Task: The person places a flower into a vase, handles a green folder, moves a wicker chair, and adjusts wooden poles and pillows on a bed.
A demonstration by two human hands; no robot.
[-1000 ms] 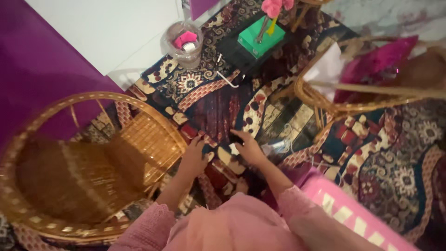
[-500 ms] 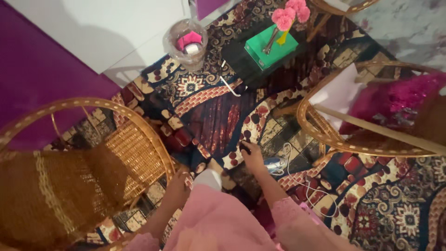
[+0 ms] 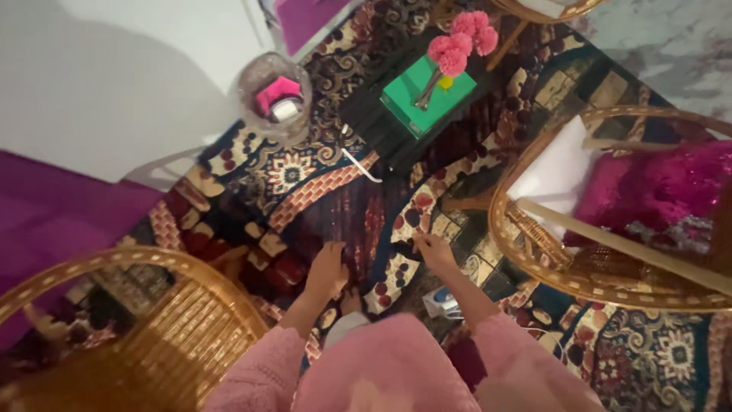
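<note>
Fingers of both hands lie flat and spread on the patterned cloth [image 3: 358, 221], holding nothing. That cloth covers the low counter between two wicker chairs [image 3: 152, 336] (one cushioned). The left hand [image 3: 329, 267] and right hand [image 3: 433, 250] should press evenly, smoothing outward.

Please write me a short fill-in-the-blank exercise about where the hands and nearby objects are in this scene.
1. Both the left hand and the right hand rest on the patterned ____.
2. The pink flowers stand on a ____ box.
3. The clear glass jar holds a ____ item.
4. The shiny magenta cushion lies in a woven ____ chair.

Missing words: cloth; green; pink; wicker
</note>
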